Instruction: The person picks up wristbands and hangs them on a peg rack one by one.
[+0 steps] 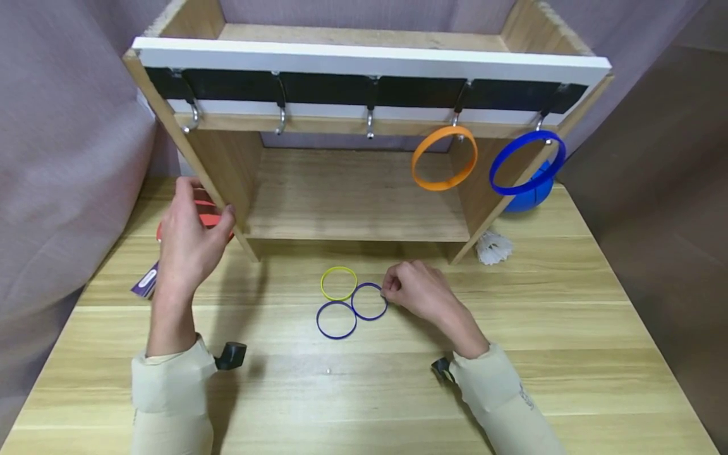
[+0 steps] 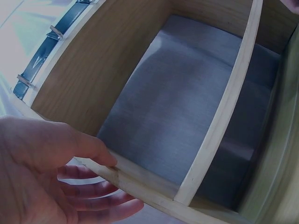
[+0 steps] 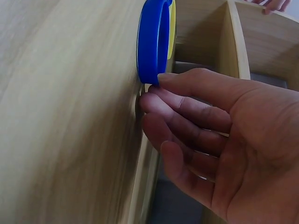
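Note:
My left hand (image 1: 193, 237) grips the left side panel (image 2: 140, 191) of a wooden rack, thumb on the inner face and fingers around the outside. On the table, my right hand (image 1: 418, 291) pinches the right edge of a blue ring (image 1: 369, 320) between thumb and fingertips (image 3: 152, 100). Beside that ring lie a yellow ring (image 1: 339, 267) and a second blue ring (image 1: 336, 337), the three close together. An orange ring (image 1: 418, 174) hangs from one hook of the rack, and another blue ring (image 1: 526, 186) from the hook at the far right.
The rack's white front rail (image 1: 370, 54) carries several metal hooks, such as a bare middle hook (image 1: 370, 123). A red object (image 1: 207, 212) is behind my left hand. Right of the rack are a blue ball (image 1: 531, 197) and a white shuttlecock (image 1: 493, 248).

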Demonstrator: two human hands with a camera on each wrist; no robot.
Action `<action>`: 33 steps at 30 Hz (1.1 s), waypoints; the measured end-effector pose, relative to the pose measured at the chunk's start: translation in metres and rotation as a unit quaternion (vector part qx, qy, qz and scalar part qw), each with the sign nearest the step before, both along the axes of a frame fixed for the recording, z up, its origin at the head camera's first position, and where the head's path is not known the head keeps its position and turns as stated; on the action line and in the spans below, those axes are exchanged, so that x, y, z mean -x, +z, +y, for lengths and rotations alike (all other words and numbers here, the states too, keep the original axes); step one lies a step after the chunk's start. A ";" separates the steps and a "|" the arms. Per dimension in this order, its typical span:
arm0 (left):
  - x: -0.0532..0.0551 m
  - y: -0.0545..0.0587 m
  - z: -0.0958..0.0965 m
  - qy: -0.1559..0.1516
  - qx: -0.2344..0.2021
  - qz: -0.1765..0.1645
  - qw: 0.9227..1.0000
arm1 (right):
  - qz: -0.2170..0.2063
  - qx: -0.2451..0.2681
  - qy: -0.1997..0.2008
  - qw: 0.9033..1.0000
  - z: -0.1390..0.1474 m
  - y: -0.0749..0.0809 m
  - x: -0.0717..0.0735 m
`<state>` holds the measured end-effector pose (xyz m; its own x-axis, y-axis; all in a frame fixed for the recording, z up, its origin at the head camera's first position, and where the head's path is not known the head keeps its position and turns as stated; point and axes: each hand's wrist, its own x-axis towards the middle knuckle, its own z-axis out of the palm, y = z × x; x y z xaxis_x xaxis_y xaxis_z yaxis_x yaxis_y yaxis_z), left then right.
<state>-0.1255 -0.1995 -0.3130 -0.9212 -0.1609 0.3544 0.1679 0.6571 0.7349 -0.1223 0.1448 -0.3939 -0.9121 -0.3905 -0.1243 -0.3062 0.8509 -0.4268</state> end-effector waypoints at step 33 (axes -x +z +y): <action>0.000 0.000 0.000 -0.006 -0.005 0.003 1.000 | 0.534 0.200 0.055 0.819 -0.036 0.194 -0.041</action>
